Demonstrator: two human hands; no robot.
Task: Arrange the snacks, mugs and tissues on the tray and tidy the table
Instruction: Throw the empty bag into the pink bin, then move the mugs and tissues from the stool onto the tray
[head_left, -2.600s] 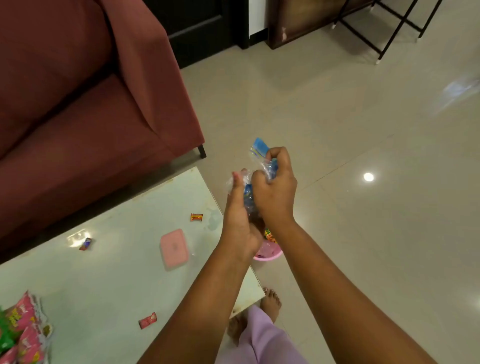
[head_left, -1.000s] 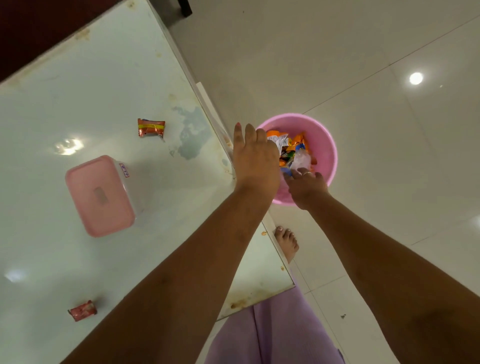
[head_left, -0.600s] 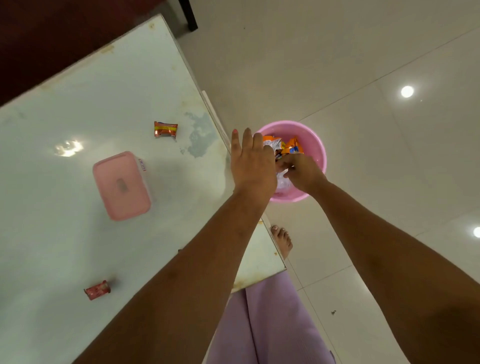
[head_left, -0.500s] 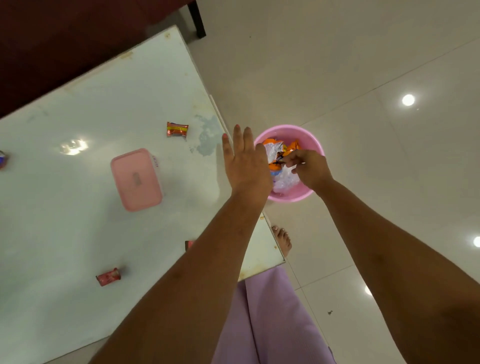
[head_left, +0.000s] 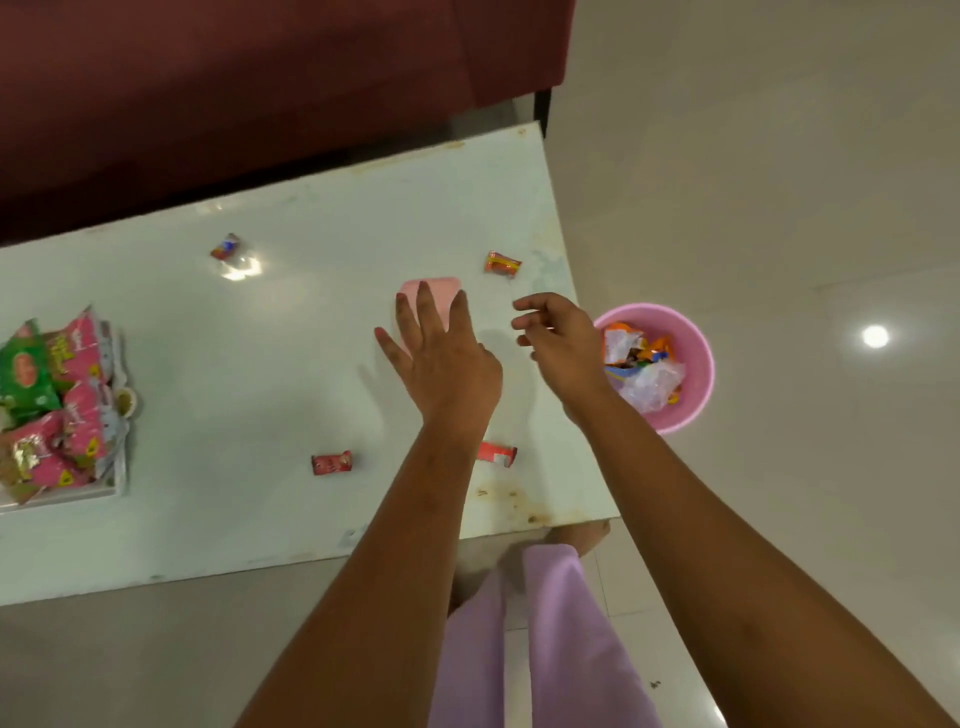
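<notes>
My left hand (head_left: 441, 358) hovers with spread fingers over a pink lidded box (head_left: 434, 295) on the white table (head_left: 260, 364), hiding most of it. My right hand (head_left: 558, 338) is empty, fingers loosely curled, above the table's right edge. A white tray (head_left: 111, 486) at the far left holds pink and green snack packets (head_left: 57, 400). Small wrapped candies lie loose: an orange one (head_left: 502, 263), a red one (head_left: 331, 462), a red one partly under my left arm (head_left: 498, 453), and a blue-red one (head_left: 225, 246).
A pink bin (head_left: 696, 364) full of wrappers and crumpled plastic stands on the floor right of the table. A dark red sofa (head_left: 260, 78) runs along the far side. My bare foot (head_left: 582, 535) and lilac trouser leg show at the near table edge.
My right hand has left the bin, empty, and moved left over the table edge. My left hand has shifted left over the pink box. The view has swung left, showing the tray.
</notes>
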